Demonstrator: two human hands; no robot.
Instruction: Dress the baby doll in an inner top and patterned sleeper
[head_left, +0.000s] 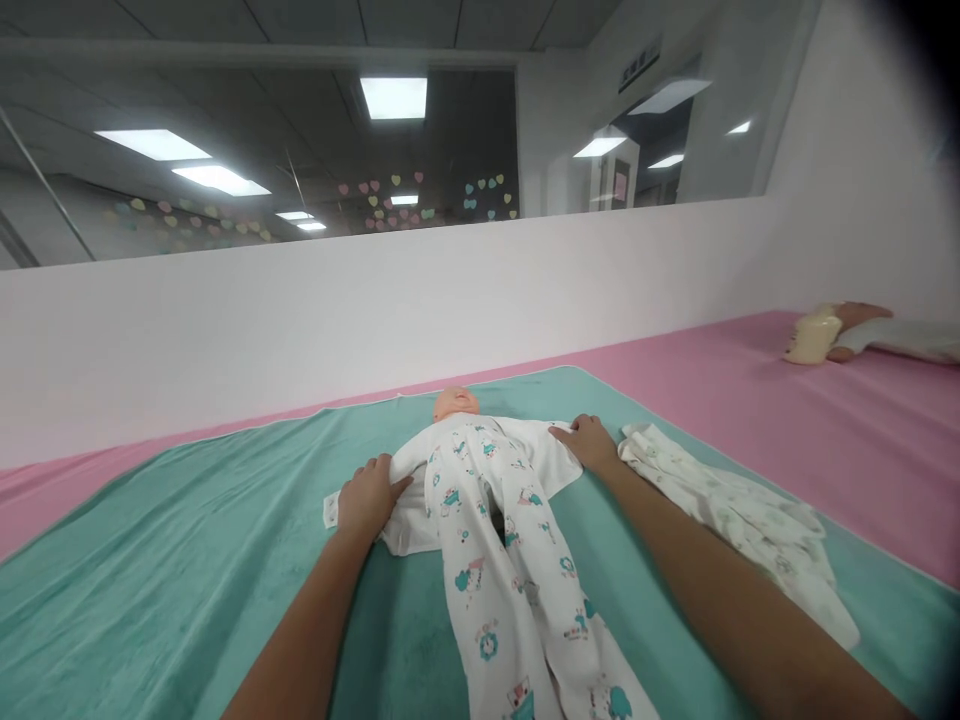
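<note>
**"How many hands are on the doll?"**

"Two. The left hand [367, 497] rests on a white cloth garment [540, 465] spread under the doll, its fingers together and lying flat, not clamped. The right hand [589, 443] rests on the garment's other side, its fingers slightly apart, also not clamped."

**"And the doll?"**

"There's one pale vinyl baby doll [456, 405], on its back in the middle of a teal plush towel [150, 570]. It wears a white footed sleeper [465, 480] with teal cartoon prints. The legs point toward the wearer of the camera."

**"What's hard to make out?"**

"Only the top of the doll's head shows, foreshortened. Its arms are hidden, and the sleeper's feet are cut off by the lower edge."

**"Any other clothes?"**

"One more: a crumpled white garment with pale green print [731, 510], just beside the right hand on the towel."

**"Anything else on the pink mat [750, 390]?"**

"Far right, well apart, lies a cream-coloured cylindrical bottle [811, 338] touching another person's hand [862, 318]. That hand's pale sleeve runs off the edge, and it's too dim to say whether it grips the bottle."
</note>
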